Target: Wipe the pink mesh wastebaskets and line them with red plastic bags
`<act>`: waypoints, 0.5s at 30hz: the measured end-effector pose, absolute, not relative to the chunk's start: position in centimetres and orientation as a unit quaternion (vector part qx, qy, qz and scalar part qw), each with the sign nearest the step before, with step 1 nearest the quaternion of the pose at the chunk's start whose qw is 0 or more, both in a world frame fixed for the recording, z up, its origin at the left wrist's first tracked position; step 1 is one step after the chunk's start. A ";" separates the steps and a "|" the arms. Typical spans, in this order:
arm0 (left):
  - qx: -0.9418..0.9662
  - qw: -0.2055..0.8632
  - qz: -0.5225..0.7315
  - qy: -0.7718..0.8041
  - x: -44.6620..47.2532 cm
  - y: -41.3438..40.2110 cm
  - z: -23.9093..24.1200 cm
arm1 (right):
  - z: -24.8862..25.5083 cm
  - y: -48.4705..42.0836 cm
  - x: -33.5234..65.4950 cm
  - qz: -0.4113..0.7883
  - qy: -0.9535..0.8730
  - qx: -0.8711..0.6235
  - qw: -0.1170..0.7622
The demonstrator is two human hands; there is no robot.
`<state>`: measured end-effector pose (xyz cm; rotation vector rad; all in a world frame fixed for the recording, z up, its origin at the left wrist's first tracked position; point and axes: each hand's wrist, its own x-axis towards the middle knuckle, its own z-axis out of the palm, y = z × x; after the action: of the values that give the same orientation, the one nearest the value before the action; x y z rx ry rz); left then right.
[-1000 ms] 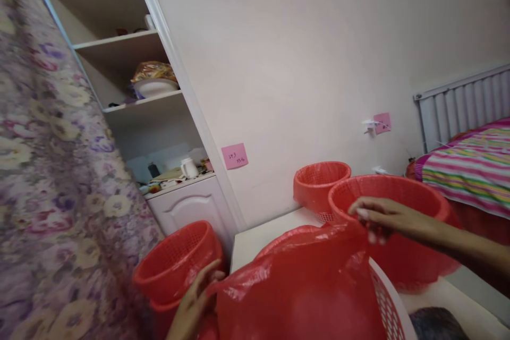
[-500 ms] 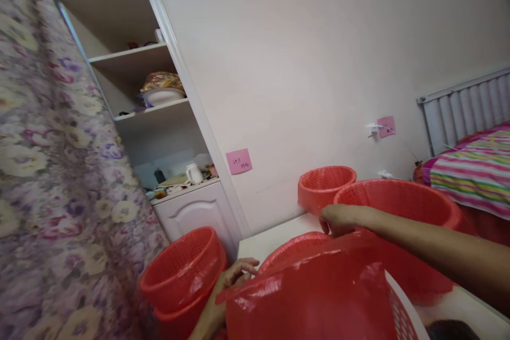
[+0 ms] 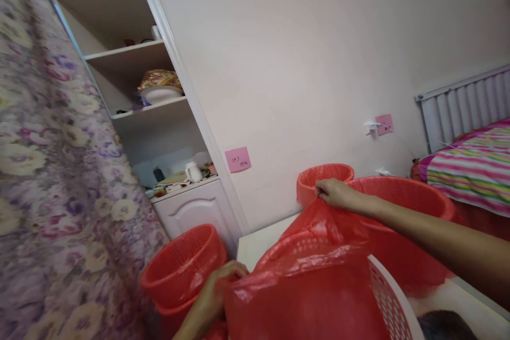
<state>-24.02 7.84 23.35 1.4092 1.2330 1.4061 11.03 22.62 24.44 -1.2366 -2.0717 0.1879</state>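
A pink sticky note (image 3: 238,159) on the wall beside the cupboard carries handwritten figures in two short lines; the upper reads roughly "243", the lower is too small to tell surely. A second pink note (image 3: 384,124) near the wall socket bears dark marks that cannot be read.

Head-worn view, tilted, close over basket (image 3: 392,297)

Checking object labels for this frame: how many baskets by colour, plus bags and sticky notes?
Red plastic mesh baskets: 4
White plastic mesh basket: 1
Red thin plastic bag: 1
Pink square sticky notes: 2
Total: 8
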 end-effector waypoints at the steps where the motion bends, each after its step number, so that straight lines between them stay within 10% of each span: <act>1: 0.583 0.371 0.532 0.490 -24.2 7.8 23.5 | 24.7 22.3 11.1 0.071 -0.799 -0.474 0.363; 15: 0.613 0.177 0.591 0.493 -24.8 4.4 27.5 | 25.6 18.2 16.2 0.208 -0.712 -0.444 0.503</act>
<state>-24.76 4.40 27.47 1.7366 1.3965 1.6727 16.17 18.16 25.64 -1.0722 -1.7200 0.5033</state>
